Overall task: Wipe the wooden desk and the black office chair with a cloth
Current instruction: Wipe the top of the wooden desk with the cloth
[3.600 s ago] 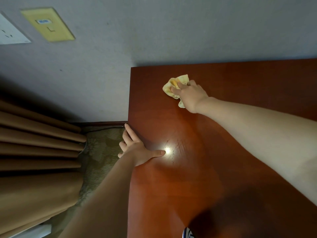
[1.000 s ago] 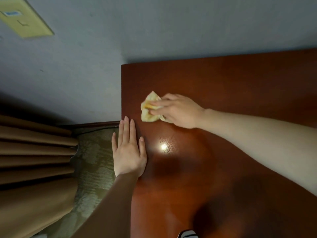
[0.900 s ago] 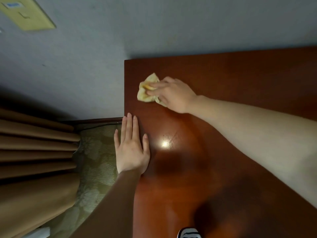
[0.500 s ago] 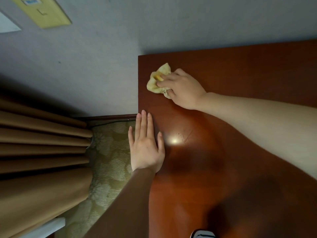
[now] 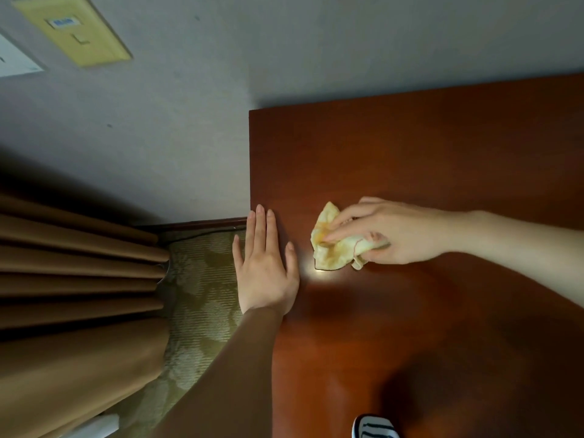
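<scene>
The reddish-brown wooden desk fills the right half of the view, its left edge running down the middle. My right hand grips a crumpled pale yellow cloth and presses it onto the desk near the left edge. My left hand lies flat with straight fingers on the desk's left edge, just left of the cloth, partly hanging over the side. A bright light reflection sits between the two hands. The black office chair is out of view.
A grey wall runs behind the desk, with a yellow wall plate at top left. Brown curtains hang at left over patterned carpet. A striped black-and-white object shows at the bottom edge.
My right hand has drawn the cloth from the desk's far left corner back toward me, stopping beside my left hand. My left hand stays flat on the left edge.
</scene>
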Tool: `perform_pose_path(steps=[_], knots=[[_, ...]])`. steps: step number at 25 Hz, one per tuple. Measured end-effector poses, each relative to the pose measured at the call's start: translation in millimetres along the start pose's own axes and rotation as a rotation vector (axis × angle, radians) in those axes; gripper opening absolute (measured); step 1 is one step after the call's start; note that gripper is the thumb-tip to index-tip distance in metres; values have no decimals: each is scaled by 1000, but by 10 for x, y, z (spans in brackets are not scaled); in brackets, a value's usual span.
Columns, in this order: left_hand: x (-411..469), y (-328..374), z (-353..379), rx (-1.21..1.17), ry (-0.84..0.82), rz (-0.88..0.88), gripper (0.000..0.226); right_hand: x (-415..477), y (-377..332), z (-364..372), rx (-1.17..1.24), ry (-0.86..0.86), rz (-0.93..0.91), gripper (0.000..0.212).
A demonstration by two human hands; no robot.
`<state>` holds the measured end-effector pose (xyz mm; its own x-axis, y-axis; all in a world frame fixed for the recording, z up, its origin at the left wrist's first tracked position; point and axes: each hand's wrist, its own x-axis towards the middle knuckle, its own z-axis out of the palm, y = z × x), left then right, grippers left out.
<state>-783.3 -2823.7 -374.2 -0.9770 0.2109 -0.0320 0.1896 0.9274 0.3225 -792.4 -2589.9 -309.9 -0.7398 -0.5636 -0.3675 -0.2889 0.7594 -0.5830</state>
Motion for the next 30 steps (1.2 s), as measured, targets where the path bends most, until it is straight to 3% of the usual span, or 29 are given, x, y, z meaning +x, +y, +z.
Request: perform_pose_path(steps=[1, 3, 5, 8, 10, 13, 15, 17, 19, 23, 25, 27, 30], knots=[[1, 0, -2, -3, 1, 0, 67, -48, -8, -50, 64, 1, 34, 52], [1, -6, -1, -15, -2, -1, 66, -118, 2, -97, 124, 161, 135, 42], [3, -6, 7, -19, -2, 0, 64, -127, 13, -85, 21, 265, 307, 36], [2, 2, 8, -3, 3, 7, 65, -11, -73, -40, -24, 130, 438, 12], [9, 3, 6, -2, 5, 5, 66, 79, -155, -97, 26, 40, 455, 12], [2, 6, 6, -4, 7, 7, 67, 142, -208, -325, 96, 147, 450, 15], [-4, 13, 7, -6, 10, 9, 67, 132, -232, -546, 96, 387, 439, 7], [-5, 10, 10, -4, 4, 7, 67, 109, -215, -716, 35, 627, 388, 12], [2, -3, 17, 1, 0, 8, 67, 110, -204, -735, -133, 758, 345, 12], [3, 5, 9, -1, 6, 11, 67, 149, -217, -248, -491, 611, 173, 9], [-1, 7, 5, 5, 4, 10, 66, 102, -214, 35, -418, 481, 84, 9], [1, 0, 4, 19, -1, 9, 66, 76, -216, 142, -142, 412, 52, 14], [7, -10, 7, 22, -3, 9, 66, 175, -64, 3, 85, 617, 176, 16]])
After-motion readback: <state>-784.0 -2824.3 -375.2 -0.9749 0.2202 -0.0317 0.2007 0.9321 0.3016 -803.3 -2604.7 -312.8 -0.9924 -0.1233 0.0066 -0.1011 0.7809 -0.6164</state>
